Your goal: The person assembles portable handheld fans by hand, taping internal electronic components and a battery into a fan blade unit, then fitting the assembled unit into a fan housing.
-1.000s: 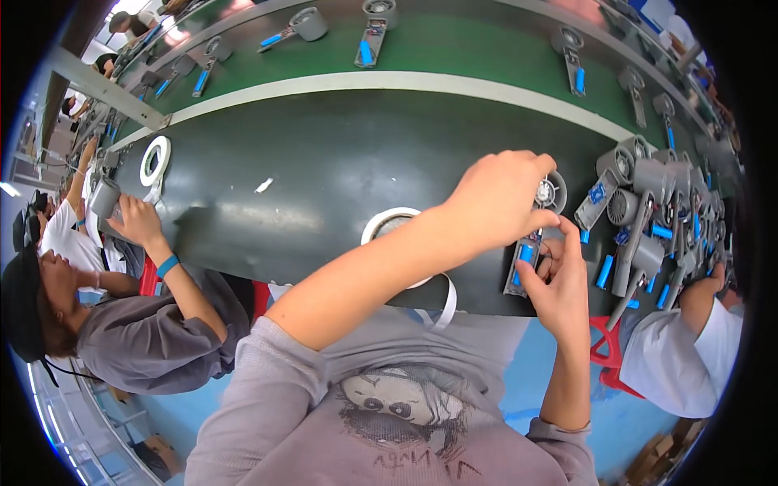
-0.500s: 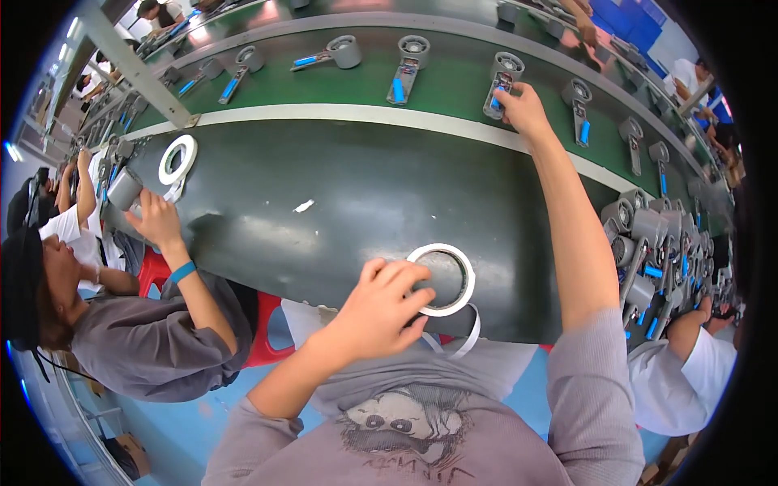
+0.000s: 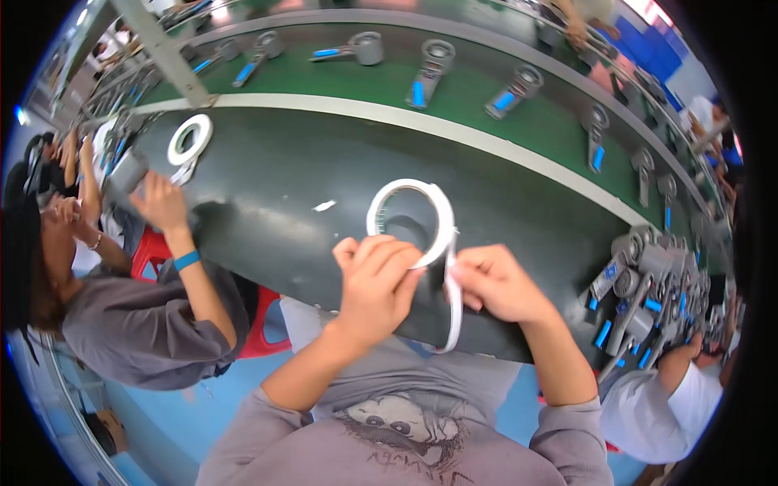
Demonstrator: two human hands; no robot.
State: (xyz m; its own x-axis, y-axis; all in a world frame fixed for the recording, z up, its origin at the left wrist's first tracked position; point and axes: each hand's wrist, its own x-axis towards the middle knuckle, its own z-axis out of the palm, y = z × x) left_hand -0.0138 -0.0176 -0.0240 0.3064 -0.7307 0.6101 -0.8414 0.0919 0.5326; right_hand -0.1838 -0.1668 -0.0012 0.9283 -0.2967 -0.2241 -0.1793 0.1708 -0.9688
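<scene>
My left hand (image 3: 374, 283) grips the near edge of a white roll of tape (image 3: 445, 215), which is tilted up above the dark work table (image 3: 284, 178). From the roll's right side a loose strip of tape (image 3: 455, 324) hangs down towards my lap. My right hand (image 3: 498, 283) pinches that strip with thumb and fingers, close to the roll. Beyond the table, a grey handheld housing (image 3: 516, 93) with a round head and a blue part in its handle lies on the green belt (image 3: 356, 85).
Several similar housings are spaced along the belt. A pile of grey housings (image 3: 648, 283) sits at the table's right end. Another tape roll (image 3: 173, 150) lies at the left, near a co-worker's hand (image 3: 164, 206). A metal post (image 3: 162, 53) stands at the far left.
My right hand has let go of a housing on the belt and come back to the tape strip. My left hand has taken hold of the roll and raised it.
</scene>
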